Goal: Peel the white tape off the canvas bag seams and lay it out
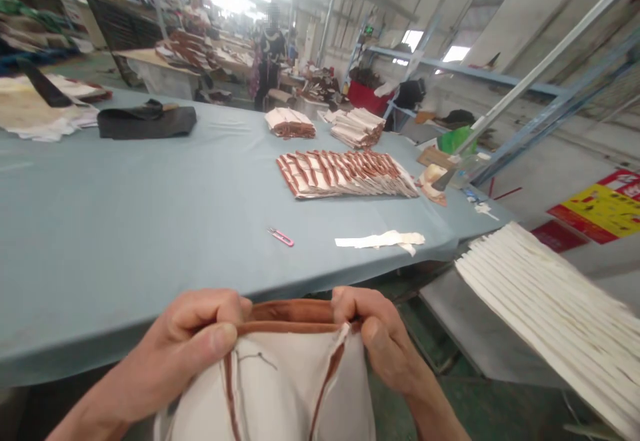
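A sewn piece of cream fabric [280,374] with a brown edge and brown seams hangs in front of the table's near edge. My left hand [200,334] pinches its brown top edge at the left, thumb toward me. My right hand [375,334] grips the same edge at the right, where a seam meets it. Between the hands the top gapes and shows a brown inner side. A loose dark thread lies on the cream face. On the table beyond are pink thread snips [281,236] and cream fabric strips [383,239].
The blue-covered table [150,227] bears a row of overlapped brown-and-cream pieces [345,174], two stacks, the nearer-left one [290,123], and folded black material [147,121]. At the right lies a pile of long white strips [550,307]. People stand in the background.
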`<state>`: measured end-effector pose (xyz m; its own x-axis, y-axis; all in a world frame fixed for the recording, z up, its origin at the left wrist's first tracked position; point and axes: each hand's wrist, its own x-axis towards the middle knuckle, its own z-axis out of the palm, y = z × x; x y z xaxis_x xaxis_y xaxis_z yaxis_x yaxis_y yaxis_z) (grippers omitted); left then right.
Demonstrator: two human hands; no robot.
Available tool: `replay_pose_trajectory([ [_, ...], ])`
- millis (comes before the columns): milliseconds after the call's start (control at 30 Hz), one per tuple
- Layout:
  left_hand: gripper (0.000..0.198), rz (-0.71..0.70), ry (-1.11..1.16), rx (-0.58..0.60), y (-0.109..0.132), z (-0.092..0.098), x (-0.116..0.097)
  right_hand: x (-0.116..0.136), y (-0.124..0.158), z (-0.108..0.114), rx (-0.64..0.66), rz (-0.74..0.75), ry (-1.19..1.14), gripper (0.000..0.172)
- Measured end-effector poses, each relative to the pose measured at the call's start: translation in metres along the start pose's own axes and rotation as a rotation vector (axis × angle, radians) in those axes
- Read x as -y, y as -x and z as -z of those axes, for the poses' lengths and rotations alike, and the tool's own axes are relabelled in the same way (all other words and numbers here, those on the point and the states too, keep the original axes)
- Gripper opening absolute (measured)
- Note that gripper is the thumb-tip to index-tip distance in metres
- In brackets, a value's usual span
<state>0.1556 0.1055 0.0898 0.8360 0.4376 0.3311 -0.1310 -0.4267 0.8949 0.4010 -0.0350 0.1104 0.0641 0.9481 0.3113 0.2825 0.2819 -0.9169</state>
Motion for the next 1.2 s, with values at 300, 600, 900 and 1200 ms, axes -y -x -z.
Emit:
replay_pose_trajectory([
  [300, 0.026, -0.048, -0.078, 0.203, -0.043, -0.009, -0.019, 0.031, -0.015, -0.001, 0.143, -0.032, -0.11, 0.056],
  [600, 0.019, -0.086, -0.023, 0.248, -0.061, -0.031, -0.033, 0.007, -0.009, 0.001, 0.099, -0.131, -0.007, 0.056],
  [900, 0.02, -0.081, -0.172, 0.227, -0.058, -0.038, -0.036, -0.012, -0.004, -0.005, 0.115, -0.194, -0.001, 0.061],
  [1200, 0.048, 0.221, 0.23, 0.13, -0.048, -0.057, -0.023, -0.018, -0.001, -0.005, 0.14, -0.084, -0.122, 0.048],
])
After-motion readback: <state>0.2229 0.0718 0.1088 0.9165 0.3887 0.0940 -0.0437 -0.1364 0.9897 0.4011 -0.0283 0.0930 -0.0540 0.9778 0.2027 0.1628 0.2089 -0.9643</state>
